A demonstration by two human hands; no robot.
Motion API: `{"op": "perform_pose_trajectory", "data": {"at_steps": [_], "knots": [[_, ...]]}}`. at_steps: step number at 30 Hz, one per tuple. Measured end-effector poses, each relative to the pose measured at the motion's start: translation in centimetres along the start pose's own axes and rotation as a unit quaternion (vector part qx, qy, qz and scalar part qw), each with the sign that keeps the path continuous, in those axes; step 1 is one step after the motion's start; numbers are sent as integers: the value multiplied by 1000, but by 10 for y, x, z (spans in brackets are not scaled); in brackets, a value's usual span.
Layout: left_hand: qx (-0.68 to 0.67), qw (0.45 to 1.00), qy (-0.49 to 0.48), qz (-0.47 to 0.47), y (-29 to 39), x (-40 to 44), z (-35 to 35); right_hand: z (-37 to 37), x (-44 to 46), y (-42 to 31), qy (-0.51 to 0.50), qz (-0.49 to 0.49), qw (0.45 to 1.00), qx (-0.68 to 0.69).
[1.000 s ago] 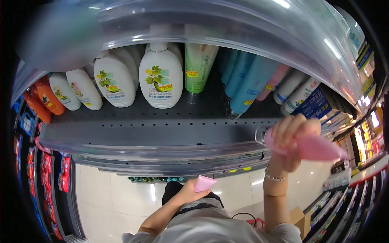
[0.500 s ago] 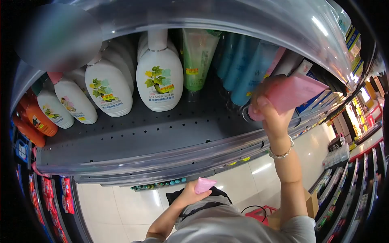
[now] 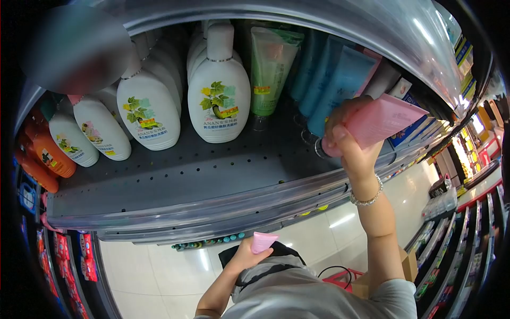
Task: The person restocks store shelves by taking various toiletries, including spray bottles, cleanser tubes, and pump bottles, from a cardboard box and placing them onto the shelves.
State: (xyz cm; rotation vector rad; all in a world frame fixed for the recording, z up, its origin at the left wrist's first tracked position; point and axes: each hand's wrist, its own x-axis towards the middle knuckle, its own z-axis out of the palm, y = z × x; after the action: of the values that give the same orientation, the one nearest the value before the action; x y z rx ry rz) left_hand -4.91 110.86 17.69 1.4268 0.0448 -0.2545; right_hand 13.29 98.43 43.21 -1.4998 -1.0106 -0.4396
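Note:
My right hand (image 3: 355, 143) grips a pink squeeze tube (image 3: 387, 121) near its cap, with the wide crimped end pointing up and right. It is at the front of the shelf, in front of a row of blue tubes (image 3: 340, 80). A second, smaller-looking pink tube (image 3: 264, 242) is in my left hand (image 3: 249, 257), held low by my waist, its lower part hidden by the fingers. Left of the blue tubes stands a green tube (image 3: 270, 74) on its cap. White pump-neck bottles (image 3: 219, 101) with leaf pictures line the shelf farther left.
The grey perforated shelf (image 3: 175, 175) has a clear plastic front strip (image 3: 212, 210). A curved clear edge (image 3: 297, 16) of the shelf above hangs close overhead. Orange bottles (image 3: 53, 154) stand far left. Boxes (image 3: 417, 133) lie to the right. A cardboard box (image 3: 406, 266) is by my right side.
The view has shifted slightly, so the bottles appear a little farther right and higher. My right hand and its pink tube have moved slightly left. Both hands keep their hold.

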Motion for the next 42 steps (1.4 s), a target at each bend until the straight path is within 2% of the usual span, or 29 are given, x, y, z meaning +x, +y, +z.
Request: {"op": "perform_pose_trajectory", "data": {"at_steps": [2, 4, 7, 9, 11, 12, 15, 16, 19, 21, 24, 27, 30, 33, 36, 40, 42], "knots": [[-8, 1000, 3, -15, 1, -1, 0, -3, -2, -1, 4, -11, 1000, -11], [-3, 1000, 8, -7, 5, -3, 1, -6, -4, -4, 73, 1, 991, 116], [7, 1000, 11, 0, 0, -3, 0, -20, -4, -6, 69, -56, 980, 178], [17, 1000, 3, -1, -2, -4, 0, -29, -7, -6, 102, -54, 983, 144], [8, 1000, 27, 1, -1, -4, 1, -37, -10, -9, 184, 72, 980, 5], [3, 1000, 25, -13, -4, -4, 0, -41, -9, -5, 203, 106, 973, 7], [7, 999, 21, -39, -3, -4, 1, -47, -5, 6, 231, 107, 967, -7], [17, 999, 21, -22, 1, -4, 2, -54, -9, 14, 219, 134, 966, -27], [24, 999, 21, 13, -5, 0, 4, -55, -14, 30, 208, 82, 974, 21], [30, 999, 23, 19, -5, 1, 3, -55, -19, 27, 183, 95, 978, 28], [48, 998, -4, -49, 3, 1, 4, -56, -24, 31, 131, 120, 983, -43], [34, 999, 8, -6, 3, 2, 10, -55, -22, 25, 133, 143, 976, -99], [42, 999, 0, -21, 2, 3, 13, -60, -26, 24, 119, 141, 969, -163], [43, 998, -4, -50, -2, 3, 14, -62, -25, 16, 92, 119, 970, -190], [60, 998, -14, -26, -6, 5, 15, -69, -29, 11, 53, 121, 974, -186], [88, 995, -45, -25, -2, 10, 17, -77, -29, 9, 51, 139, 970, -192], [98, 994, -56, -6, 3, 15, 18, -76, -26, 8, 55, 131, 960, -243]]}}
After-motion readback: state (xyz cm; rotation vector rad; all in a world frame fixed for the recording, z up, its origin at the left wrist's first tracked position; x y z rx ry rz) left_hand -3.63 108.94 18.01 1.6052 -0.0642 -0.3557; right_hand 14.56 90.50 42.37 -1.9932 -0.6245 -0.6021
